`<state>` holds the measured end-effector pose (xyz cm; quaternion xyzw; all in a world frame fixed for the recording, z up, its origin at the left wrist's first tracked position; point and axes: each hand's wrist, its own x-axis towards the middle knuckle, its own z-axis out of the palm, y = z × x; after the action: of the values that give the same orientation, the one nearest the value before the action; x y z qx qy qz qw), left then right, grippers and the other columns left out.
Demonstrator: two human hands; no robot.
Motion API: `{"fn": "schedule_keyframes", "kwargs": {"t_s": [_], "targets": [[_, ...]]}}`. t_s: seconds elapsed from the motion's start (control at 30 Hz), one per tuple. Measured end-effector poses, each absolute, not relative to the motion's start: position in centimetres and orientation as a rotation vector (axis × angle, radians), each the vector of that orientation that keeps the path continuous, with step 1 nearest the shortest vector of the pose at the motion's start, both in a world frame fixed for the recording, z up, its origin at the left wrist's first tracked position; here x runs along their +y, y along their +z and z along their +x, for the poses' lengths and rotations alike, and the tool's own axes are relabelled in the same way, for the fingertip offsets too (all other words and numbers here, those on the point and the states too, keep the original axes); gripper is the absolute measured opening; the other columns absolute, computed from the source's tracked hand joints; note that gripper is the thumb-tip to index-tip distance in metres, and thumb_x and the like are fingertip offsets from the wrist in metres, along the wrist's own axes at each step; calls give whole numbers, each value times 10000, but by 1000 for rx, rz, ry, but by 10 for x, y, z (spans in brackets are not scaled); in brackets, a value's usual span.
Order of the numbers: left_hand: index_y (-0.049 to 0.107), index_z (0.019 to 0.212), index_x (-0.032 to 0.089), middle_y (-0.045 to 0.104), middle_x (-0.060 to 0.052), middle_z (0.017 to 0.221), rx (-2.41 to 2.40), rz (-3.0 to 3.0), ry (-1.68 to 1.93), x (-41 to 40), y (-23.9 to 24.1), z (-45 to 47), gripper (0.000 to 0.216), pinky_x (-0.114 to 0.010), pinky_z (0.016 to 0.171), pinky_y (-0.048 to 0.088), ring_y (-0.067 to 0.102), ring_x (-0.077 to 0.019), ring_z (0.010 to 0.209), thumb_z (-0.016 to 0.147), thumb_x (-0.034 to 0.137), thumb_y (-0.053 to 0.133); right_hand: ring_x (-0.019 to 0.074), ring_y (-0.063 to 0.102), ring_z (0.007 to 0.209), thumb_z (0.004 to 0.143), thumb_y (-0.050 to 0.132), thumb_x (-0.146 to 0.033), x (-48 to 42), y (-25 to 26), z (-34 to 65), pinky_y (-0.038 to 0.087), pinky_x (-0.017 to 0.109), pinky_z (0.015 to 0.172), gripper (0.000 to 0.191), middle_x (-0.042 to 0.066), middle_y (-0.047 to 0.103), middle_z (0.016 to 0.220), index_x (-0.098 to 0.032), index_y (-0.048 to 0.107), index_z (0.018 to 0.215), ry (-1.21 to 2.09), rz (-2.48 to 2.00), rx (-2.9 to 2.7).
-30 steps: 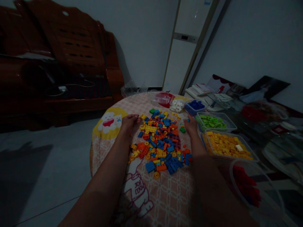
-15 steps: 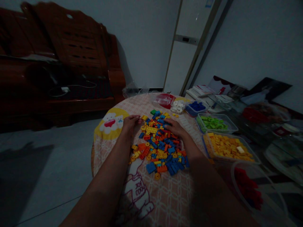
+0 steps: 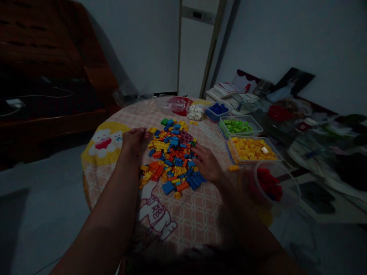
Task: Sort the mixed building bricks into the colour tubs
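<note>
A heap of small toy bricks [image 3: 172, 160], mostly blue, orange, yellow and red, lies on a round table with a pink checked cartoon cloth [image 3: 183, 217]. My left hand [image 3: 134, 139] rests at the heap's far left edge, fingers curled together against the bricks. My right hand [image 3: 207, 165] lies on the heap's right side, fingers bent down onto the bricks. In this dim light I cannot make out whether either hand holds a brick.
Clear tubs stand along the right: yellow bricks [image 3: 252, 149], green bricks [image 3: 237, 126], blue bricks [image 3: 218, 110], a round tub of red bricks [image 3: 269, 183]. White bricks [image 3: 195, 111] and a red-lidded box [image 3: 177, 104] sit at the back. A dark wooden sofa [image 3: 43, 84] is at left.
My right hand came from the green tub's side onto the heap, then drew back toward me along its right edge. The camera turned right. My left hand stayed put.
</note>
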<state>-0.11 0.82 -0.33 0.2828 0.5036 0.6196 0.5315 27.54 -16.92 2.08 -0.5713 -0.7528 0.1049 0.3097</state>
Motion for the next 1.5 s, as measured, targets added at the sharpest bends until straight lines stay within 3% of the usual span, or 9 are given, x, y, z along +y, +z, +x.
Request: {"fn": "schedule_keyframes", "kwargs": {"t_s": [0.2, 0.4, 0.6, 0.87, 0.97, 1.27, 1.5], "targets": [[654, 675, 137, 635, -23, 614, 1194, 685, 1484, 6, -3, 2, 161, -162, 591, 534, 603, -86, 568, 761, 10, 607, 341, 469, 1400, 953, 500, -266, -227, 0, 304, 359, 560, 1185, 427, 182, 565, 1477, -154, 665, 1331, -36, -1838, -1720], [648, 665, 146, 623, -19, 596, 1211, 706, 1491, 2, -1, 2, 132, -201, 607, 535, 587, -103, 563, 725, 32, 677, 349, 472, 1399, 947, 507, -272, -240, -15, 325, 384, 576, 1151, 422, 188, 562, 1468, -165, 639, 1334, -142, -1966, -1654], [639, 652, 142, 618, -15, 576, 1210, 680, 1498, -1, 4, 4, 175, -179, 589, 518, 583, -92, 546, 759, 9, 600, 345, 505, 1370, 924, 503, -248, -241, -30, 327, 391, 570, 1153, 426, 196, 598, 1419, -160, 649, 1314, -175, -2054, -1598], [658, 669, 133, 605, -16, 557, 1198, 684, 1474, -6, 9, 5, 171, -191, 600, 515, 562, -88, 518, 777, 9, 610, 281, 586, 1334, 930, 437, -274, -227, -16, 320, 455, 494, 1150, 465, 161, 649, 1404, -159, 684, 1307, 157, -1718, -1632], [658, 652, 137, 603, -15, 547, 1208, 658, 1474, -9, 12, 6, 220, -190, 588, 520, 549, -85, 506, 794, -7, 573, 262, 607, 1315, 933, 401, -260, -225, -10, 323, 462, 481, 1150, 472, 145, 665, 1392, -162, 697, 1288, 142, -1684, -1556], [654, 685, 131, 648, -15, 592, 1214, 667, 1489, -2, 3, 4, 155, -171, 580, 524, 599, -88, 546, 762, 6, 601, 331, 681, 1130, 807, 532, -176, -219, -24, 329, 512, 522, 1061, 351, 221, 748, 1155, -99, 771, 1053, 60, -1796, -1638], [656, 726, 104, 638, -26, 598, 1213, 658, 1484, -3, 5, 4, 142, -183, 610, 528, 600, -95, 559, 769, -11, 584, 268, 722, 1082, 758, 666, -320, -211, 6, 324, 575, 431, 973, 405, 102, 769, 1203, -197, 775, 1129, 650, -1450, -1184]]}}
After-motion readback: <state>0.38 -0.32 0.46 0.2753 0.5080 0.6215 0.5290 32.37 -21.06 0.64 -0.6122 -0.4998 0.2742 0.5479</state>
